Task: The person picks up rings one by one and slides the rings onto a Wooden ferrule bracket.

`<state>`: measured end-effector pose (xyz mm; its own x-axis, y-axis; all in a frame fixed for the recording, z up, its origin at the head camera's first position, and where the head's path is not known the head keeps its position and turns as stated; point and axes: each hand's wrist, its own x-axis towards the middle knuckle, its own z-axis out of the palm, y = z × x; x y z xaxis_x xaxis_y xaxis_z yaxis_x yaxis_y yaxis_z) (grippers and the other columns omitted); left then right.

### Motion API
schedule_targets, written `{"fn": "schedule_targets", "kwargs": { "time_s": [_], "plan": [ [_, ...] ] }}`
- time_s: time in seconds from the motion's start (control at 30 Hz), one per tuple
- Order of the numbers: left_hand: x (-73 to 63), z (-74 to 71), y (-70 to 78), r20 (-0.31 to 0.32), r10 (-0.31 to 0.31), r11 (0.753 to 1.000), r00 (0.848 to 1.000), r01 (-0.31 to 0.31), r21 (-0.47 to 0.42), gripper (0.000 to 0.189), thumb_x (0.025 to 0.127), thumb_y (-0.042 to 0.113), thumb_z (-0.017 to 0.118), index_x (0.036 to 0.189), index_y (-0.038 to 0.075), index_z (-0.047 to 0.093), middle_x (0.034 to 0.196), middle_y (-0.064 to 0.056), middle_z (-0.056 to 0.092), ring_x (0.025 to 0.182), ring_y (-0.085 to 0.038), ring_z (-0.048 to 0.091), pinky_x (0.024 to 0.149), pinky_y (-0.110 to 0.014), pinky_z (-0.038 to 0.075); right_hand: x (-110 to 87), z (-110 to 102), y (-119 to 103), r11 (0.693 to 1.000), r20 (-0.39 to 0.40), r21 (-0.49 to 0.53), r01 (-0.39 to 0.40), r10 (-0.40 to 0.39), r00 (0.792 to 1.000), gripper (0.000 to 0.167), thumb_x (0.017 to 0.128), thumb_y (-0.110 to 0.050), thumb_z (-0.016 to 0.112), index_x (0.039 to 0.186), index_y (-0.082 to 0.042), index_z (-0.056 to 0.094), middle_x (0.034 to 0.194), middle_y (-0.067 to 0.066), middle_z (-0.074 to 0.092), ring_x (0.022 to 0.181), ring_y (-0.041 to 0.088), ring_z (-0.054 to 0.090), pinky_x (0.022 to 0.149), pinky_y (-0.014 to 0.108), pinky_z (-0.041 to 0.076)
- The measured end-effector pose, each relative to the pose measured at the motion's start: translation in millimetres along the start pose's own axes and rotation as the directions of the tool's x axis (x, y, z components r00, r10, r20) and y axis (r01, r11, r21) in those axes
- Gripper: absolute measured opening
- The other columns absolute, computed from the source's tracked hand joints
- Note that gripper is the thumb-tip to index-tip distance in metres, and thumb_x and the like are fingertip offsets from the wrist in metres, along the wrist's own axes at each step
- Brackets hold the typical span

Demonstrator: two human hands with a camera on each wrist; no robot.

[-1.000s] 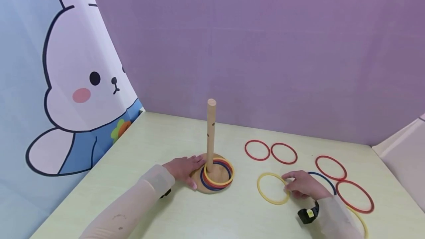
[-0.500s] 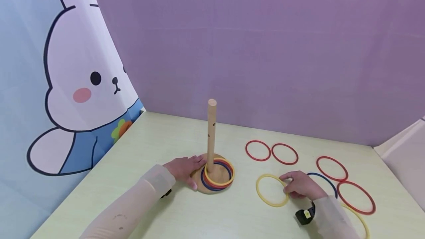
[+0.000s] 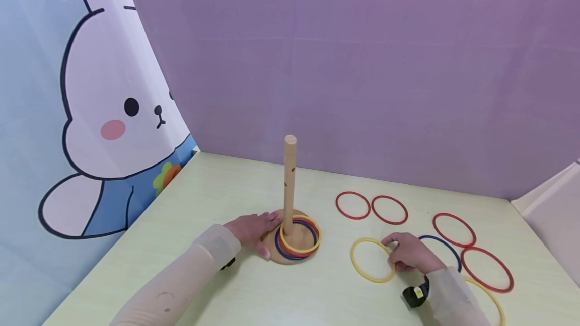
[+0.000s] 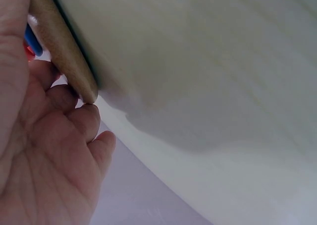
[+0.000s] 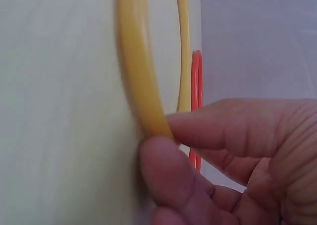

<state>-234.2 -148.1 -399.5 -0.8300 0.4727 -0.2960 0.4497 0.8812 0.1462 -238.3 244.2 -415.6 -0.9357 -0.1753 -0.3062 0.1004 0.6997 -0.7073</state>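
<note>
A wooden peg (image 3: pixel 290 185) rises upright from a round wooden base (image 3: pixel 300 238). Around its foot lie a yellow ring (image 3: pixel 319 238), a red one and a blue one, stacked off-centre. My left hand (image 3: pixel 251 233) grips the left rim of the base, thumb in front and fingers behind; the left wrist view shows fingertips against the base's edge (image 4: pixel 69 56). To the right, my right hand (image 3: pixel 412 253) pinches another yellow ring (image 3: pixel 353 258) at its right side. In the right wrist view, thumb and finger close on that yellow ring (image 5: pixel 138 76), which is low over the table.
Two red rings (image 3: pixel 407 214) lie side by side behind the right hand. Farther right are a blue ring (image 3: pixel 446 243), two more red rings (image 3: pixel 511 275) and a yellow ring (image 3: pixel 492 297), partly hidden by the right arm. A purple curtain (image 3: pixel 362 89) hangs behind the table.
My right hand has shifted slightly left, from beside the yellow ring to pinching its edge. The left hand and peg stand stay in place.
</note>
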Motion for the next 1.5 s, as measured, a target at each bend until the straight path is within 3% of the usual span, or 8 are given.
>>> {"fn": "schedule_targets", "kwargs": {
  "time_s": [0.27, 0.6, 1.07, 1.5],
  "plan": [
    [0.4, -0.8, 1.4, 0.011, -0.007, 1.000, 1.000, 0.006, 0.005, 0.095, 0.076, 0.049, 0.076, 0.151, 0.014, 0.030, 0.156, -0.006, 0.028, 0.138, -0.029, 0.033, 0.106, -0.045, 0.036, 1.2, 2, -1, 1.000, 0.010, 0.004, 0.008, -0.008, 1.000, 0.035, 0.075, 0.003, 0.065, 0.110, 0.001, 0.063, 0.063, 0.009, 0.056, 0.047, 0.017, 0.052, 0.046, 0.025, 0.041],
    [1.7, 0.4, 0.5, 0.005, -0.009, 1.000, 1.000, 0.009, 0.001, 0.095, 0.075, 0.048, 0.076, 0.151, 0.015, 0.030, 0.156, -0.006, 0.028, 0.137, -0.030, 0.035, 0.105, -0.046, 0.037, -0.6, 0, -5, 0.991, 0.068, 0.115, 0.071, -0.080, 0.995, 0.039, 0.077, 0.003, 0.063, 0.116, 0.006, 0.058, 0.071, 0.009, 0.056, 0.049, 0.016, 0.052, 0.049, 0.028, 0.047],
    [3.4, 5.1, -1.3, -0.009, -0.023, 1.000, 1.000, 0.023, -0.008, 0.095, 0.074, 0.049, 0.077, 0.151, 0.018, 0.031, 0.156, -0.003, 0.029, 0.135, -0.030, 0.038, 0.104, -0.046, 0.038, -1.8, -4, -10, 0.984, 0.036, 0.142, 0.108, -0.115, 0.993, 0.044, 0.077, 0.004, 0.058, 0.120, 0.010, 0.056, 0.074, 0.008, 0.055, 0.055, 0.018, 0.054, 0.054, 0.031, 0.049],
    [1.7, 3.7, -2.2, -0.016, 0.002, 1.000, 1.000, -0.002, -0.017, 0.094, 0.075, 0.047, 0.077, 0.151, 0.015, 0.031, 0.155, -0.006, 0.030, 0.134, -0.031, 0.039, 0.104, -0.048, 0.038, -5.7, -8, -19, 0.975, -0.017, 0.185, 0.121, -0.120, 0.993, 0.047, 0.079, 0.004, 0.055, 0.125, 0.011, 0.052, 0.080, 0.008, 0.055, 0.059, 0.020, 0.060, 0.059, 0.034, 0.053]
  ]
}}
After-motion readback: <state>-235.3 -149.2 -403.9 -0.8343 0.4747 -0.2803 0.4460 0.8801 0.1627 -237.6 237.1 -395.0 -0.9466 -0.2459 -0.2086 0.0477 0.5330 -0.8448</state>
